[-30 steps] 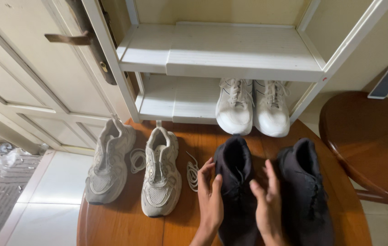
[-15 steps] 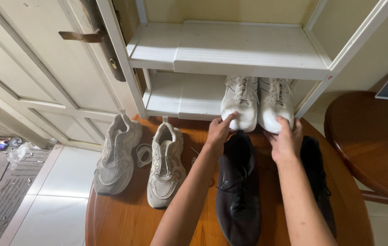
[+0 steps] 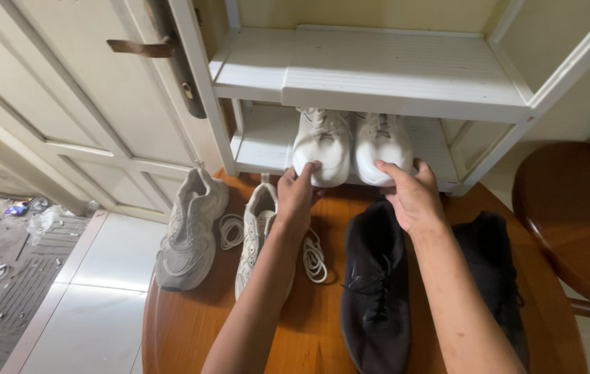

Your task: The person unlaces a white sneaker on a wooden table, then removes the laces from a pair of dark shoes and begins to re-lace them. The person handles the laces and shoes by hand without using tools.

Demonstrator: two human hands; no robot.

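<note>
— What does the person wear on the arms?
— Nothing: both forearms are bare, no sleeves showing.
— And the hands?
— The left hand (image 3: 297, 196) and right hand (image 3: 411, 196) are bare, short nails, no gloves.

Cream panelled door (image 3: 66, 104), tiled floor (image 3: 94, 291)

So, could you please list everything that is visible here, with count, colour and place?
white shoes: 2, white, lower shelf, toes outward
rack: 1, white, two shelves, behind the table
grey shoes: 2, grey-beige, table's left part, one partly hidden by the left arm
loose laces: 2, white, beside the grey shoes
black shoes: 2, black, table's right part
table: 1, brown wood, round
door: 1, cream, left, metal handle
second table: 1, dark wood, right
left hand: grip on left white shoe's toe
right hand: grip on right white shoe's toe
</note>
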